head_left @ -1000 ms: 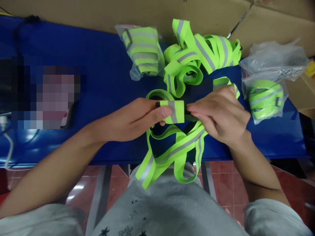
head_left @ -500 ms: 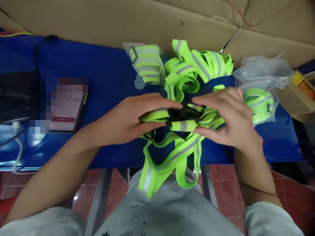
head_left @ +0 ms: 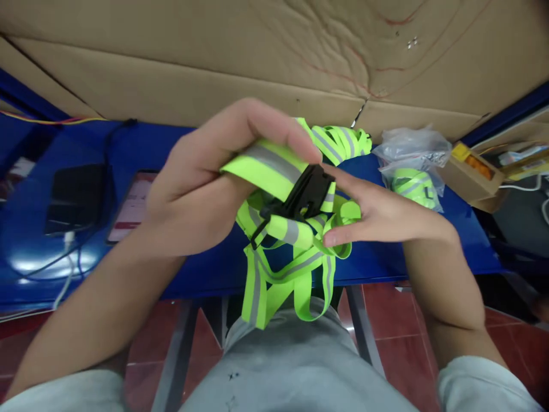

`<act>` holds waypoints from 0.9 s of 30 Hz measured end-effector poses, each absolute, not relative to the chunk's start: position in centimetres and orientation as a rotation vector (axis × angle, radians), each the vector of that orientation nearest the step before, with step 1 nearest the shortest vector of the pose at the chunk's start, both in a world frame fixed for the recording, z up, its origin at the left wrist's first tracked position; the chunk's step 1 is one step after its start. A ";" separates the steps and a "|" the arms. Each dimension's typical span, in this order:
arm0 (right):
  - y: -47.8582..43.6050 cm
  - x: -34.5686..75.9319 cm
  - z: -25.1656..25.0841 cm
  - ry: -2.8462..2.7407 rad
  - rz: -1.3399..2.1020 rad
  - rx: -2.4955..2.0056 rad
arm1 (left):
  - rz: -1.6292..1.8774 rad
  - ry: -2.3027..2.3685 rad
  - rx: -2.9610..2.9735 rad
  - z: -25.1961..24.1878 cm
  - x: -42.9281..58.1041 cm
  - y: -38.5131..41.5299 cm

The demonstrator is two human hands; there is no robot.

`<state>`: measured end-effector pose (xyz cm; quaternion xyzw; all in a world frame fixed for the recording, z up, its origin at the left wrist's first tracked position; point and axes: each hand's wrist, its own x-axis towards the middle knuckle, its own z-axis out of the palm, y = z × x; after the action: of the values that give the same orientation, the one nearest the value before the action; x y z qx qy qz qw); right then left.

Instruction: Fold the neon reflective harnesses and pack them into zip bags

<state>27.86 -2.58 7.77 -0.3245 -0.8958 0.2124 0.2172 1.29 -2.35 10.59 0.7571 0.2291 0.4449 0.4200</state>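
A neon-yellow reflective strap [head_left: 268,163] with a grey stripe is gripped in my left hand [head_left: 206,189], its fingers curled over it. At the strap's end sits a black plastic buckle [head_left: 305,191], raised above the table. My right hand [head_left: 381,214] is closed around the buckle's right side and some bunched strap, thumb below and fingers partly hidden behind. Loops of the same strap [head_left: 257,292] dangle over the table's front edge towards my shirt. A thin black slider [head_left: 258,232] hangs just left of the buckle.
Behind my hands, more yellow strap [head_left: 343,143] lies on the blue table [head_left: 377,263]. To the right are a clear bag with folded strap [head_left: 414,186] and a cardboard box [head_left: 472,171]. A phone [head_left: 132,206] and a black device with a cable [head_left: 75,197] lie left. Cardboard [head_left: 193,74] lines the back.
My left hand has risen and turned, lifting the strap and buckle into clearer view. My right hand has shifted left against the buckle. The camera view has tilted up.
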 end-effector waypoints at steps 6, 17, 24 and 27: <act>-0.8 26.3 12.9 -2.432 0.681 -0.774 | 1.235 0.551 1.637 14.1 1.1 -1.8; 0.8 25.7 15.4 -1.823 -0.011 -1.212 | 0.657 0.227 1.921 12.8 -2.5 3.7; 2.7 25.5 13.4 -1.656 0.179 -1.207 | 0.637 0.422 1.877 12.0 -1.9 4.7; 3.1 26.5 14.0 -1.562 0.252 -1.169 | 0.613 0.533 1.949 12.8 -2.9 5.8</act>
<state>26.51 3.05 13.97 -0.4949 -0.6611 0.1066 0.5538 -2.92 5.83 12.84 0.8033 0.2197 0.2525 0.4926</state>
